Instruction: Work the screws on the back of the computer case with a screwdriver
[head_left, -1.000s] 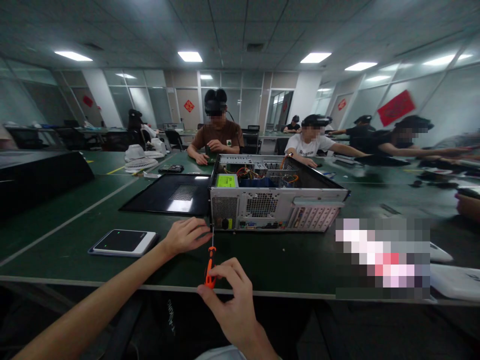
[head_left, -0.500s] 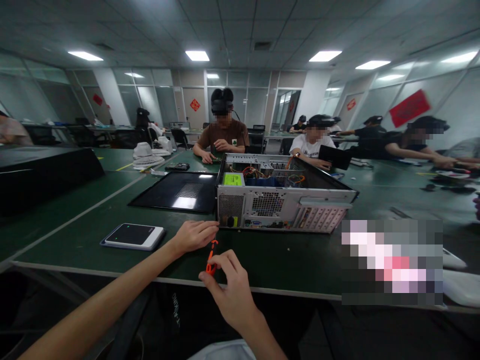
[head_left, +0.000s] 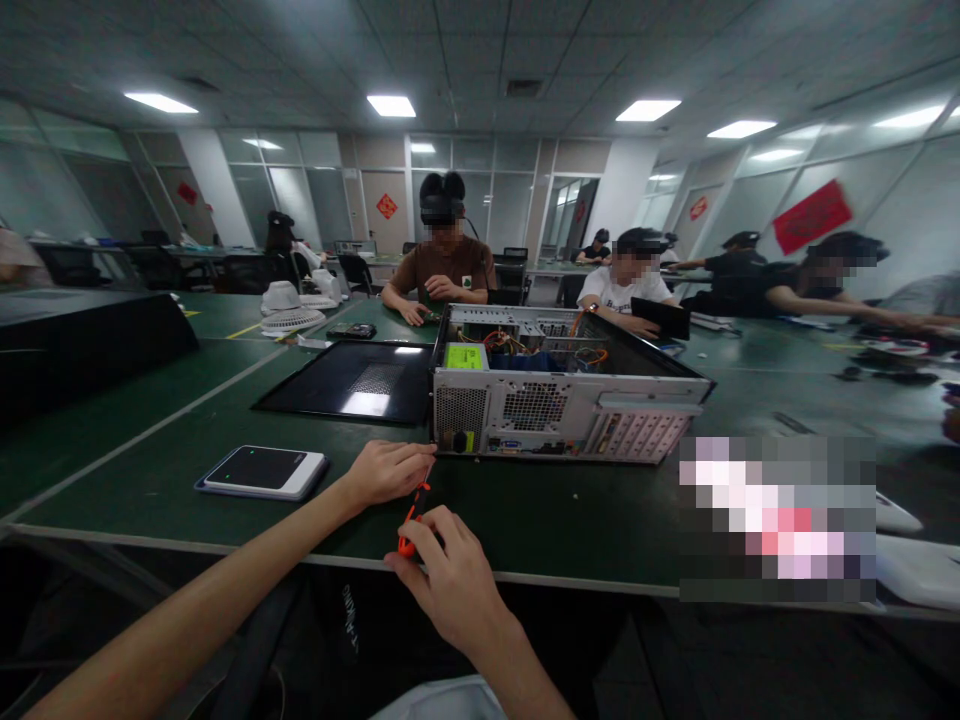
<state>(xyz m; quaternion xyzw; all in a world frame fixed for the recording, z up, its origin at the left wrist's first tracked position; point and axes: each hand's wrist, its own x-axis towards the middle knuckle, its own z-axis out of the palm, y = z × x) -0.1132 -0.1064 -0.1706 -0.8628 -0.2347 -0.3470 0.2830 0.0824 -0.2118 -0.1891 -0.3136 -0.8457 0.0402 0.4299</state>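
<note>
My right hand [head_left: 457,575] grips the orange-and-black handle of a screwdriver [head_left: 412,525] between thumb and fingers, near the table's front edge. Its thin shaft points up and away, toward the lower left corner of an opened desktop computer case [head_left: 570,415]. My left hand [head_left: 390,470] is pinched around the shaft's far end, right by that corner. The tip is hidden by the fingers. The case lies on its side with its rear panel toward me; a power supply with a green label [head_left: 466,357] and loose cables show inside.
A black side panel [head_left: 330,385] lies left of the case. A white-and-black device [head_left: 262,472] rests near the left front. Beyond stand a white fan [head_left: 292,318] and a dark case [head_left: 82,330]. Co-workers sit across and right; a blurred-out patch covers the right front.
The screwdriver handle has shifted slightly left and tilted more, with my right hand following it. My left hand stays at the case corner. The whole view has shifted a little.
</note>
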